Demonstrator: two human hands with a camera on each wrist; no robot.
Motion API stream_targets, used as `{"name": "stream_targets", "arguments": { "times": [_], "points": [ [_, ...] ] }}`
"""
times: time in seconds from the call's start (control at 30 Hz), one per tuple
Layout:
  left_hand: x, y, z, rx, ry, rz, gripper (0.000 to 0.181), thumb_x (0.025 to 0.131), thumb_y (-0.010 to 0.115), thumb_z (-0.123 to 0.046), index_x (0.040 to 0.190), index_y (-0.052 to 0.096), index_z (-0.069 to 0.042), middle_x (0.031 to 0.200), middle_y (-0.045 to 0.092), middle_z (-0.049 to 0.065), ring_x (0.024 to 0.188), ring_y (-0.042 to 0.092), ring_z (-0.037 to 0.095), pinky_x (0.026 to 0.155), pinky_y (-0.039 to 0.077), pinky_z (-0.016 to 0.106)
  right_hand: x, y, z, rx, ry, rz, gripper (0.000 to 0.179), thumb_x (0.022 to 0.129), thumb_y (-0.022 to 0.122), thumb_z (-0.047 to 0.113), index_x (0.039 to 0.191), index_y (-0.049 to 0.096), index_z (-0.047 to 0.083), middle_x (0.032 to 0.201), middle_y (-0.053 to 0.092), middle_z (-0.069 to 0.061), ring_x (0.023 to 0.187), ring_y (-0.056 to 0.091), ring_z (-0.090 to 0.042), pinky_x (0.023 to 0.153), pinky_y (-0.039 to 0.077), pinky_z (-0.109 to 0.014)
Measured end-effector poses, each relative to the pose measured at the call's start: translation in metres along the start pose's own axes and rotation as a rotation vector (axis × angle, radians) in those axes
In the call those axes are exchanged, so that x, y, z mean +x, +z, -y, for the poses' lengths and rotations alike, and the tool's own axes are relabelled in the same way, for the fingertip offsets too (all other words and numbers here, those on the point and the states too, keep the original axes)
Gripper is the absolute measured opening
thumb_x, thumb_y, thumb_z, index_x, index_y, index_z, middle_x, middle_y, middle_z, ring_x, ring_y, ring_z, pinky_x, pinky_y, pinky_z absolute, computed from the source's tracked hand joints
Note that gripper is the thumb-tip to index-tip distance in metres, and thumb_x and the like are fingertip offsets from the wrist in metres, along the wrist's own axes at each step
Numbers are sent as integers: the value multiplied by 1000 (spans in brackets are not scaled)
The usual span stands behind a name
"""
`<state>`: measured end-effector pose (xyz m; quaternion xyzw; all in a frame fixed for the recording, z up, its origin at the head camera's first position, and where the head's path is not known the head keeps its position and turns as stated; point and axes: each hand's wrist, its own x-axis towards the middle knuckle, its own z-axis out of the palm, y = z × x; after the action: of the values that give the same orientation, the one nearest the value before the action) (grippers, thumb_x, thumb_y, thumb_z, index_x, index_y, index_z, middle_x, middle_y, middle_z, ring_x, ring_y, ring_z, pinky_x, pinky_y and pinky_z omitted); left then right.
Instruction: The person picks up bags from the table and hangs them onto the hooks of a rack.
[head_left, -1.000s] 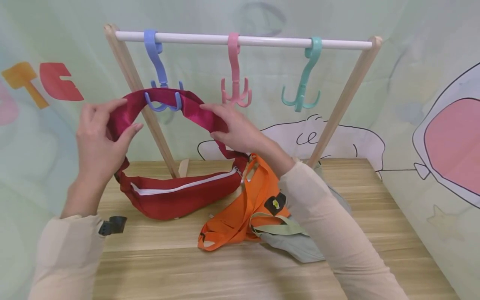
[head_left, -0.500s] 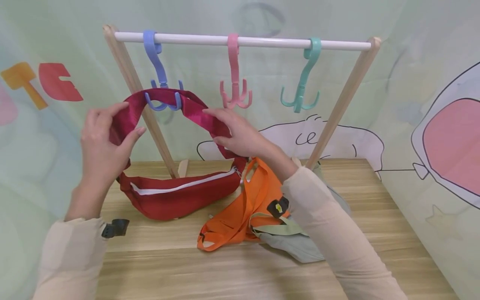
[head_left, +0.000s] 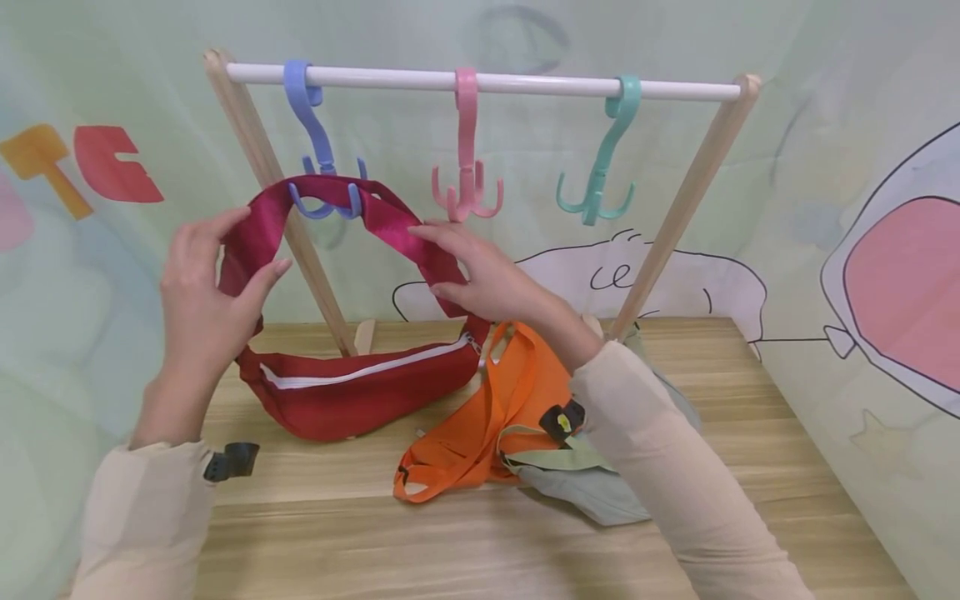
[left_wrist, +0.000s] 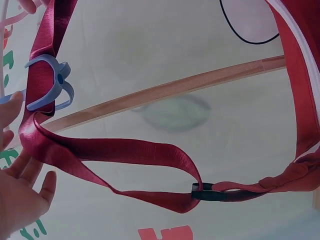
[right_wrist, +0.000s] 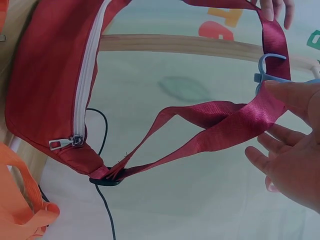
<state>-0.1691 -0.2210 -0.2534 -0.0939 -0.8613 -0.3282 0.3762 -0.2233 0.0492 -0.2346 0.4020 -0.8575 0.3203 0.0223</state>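
The left hand (head_left: 206,300), its sleeve (head_left: 146,508) cut off below, has relaxed, parted fingers against the shiny maroon strap (head_left: 258,233), which hides some fingertips. Between the hands, held apart, the strap loops over a blue hook (head_left: 311,117), partly covering it; beneath curves the red fabric bag (head_left: 360,408) with a white zipper (head_left: 360,375), though whether it touches the table (head_left: 337,525) is hard to tell. The right hand (head_left: 487,271) touches the strap's other side, fingers loosely extended. Below it lie a crumpled orange bag (head_left: 457,442) and a grey-green bag (head_left: 577,492), partly sleeve-hidden.
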Motion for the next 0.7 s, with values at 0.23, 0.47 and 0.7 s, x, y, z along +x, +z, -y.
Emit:
{"name": "stream_targets", "arguments": {
  "times": [0.23,0.47,0.7],
  "points": [
    [-3,1,2,-10,7,-4,55,80,69,-15,130,48,-11,125,47,17,112,43,25,85,42,49,-5,0,-3,-1,2,12,61,85,62,6,139,35,8,142,33,-8,127,31,-17,95,39,-28],
    [-6,3,4,-12,8,-6,54,80,70,-15,130,49,-10,125,47,17,114,42,24,87,41,50,-11,0,-7,2,23,20,60,85,61,6,139,36,10,142,33,-7,127,31,-17,97,36,-29],
    [-8,4,3,-16,-7,-8,55,79,70,-14,130,49,-11,127,45,16,119,39,22,89,40,54,-17,-1,-10,7,34,41,61,85,63,8,139,36,10,141,34,-7,127,31,-18,99,34,-30]
  ]
}}
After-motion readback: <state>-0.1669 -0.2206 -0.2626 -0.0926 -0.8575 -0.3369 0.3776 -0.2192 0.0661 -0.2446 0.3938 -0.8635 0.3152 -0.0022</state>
